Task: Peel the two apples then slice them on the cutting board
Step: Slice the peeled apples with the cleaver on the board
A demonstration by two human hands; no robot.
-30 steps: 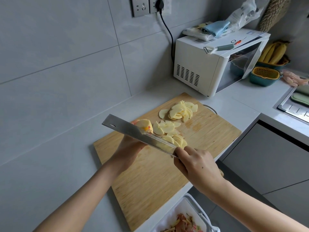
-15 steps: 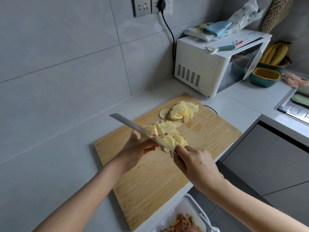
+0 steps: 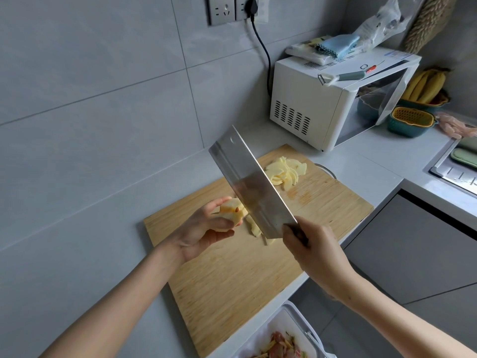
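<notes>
Grey-tiled kitchen, white surface [image 3: 374, 161]: right hand [image 3: 317, 257] grips a cleaver [image 3: 250, 187], blade pointing up-left toward the wall [image 3: 103, 125]; left hand [image 3: 204, 233] holds an apple piece [image 3: 232, 209].

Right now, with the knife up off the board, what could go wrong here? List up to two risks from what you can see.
1. The cleaver hangs tilted in the air, close beside the apple piece that the left hand holds off the cutting board. A slip could cut the fingers.
2. The small apple piece is held in mid-air and could slip and drop.
</notes>
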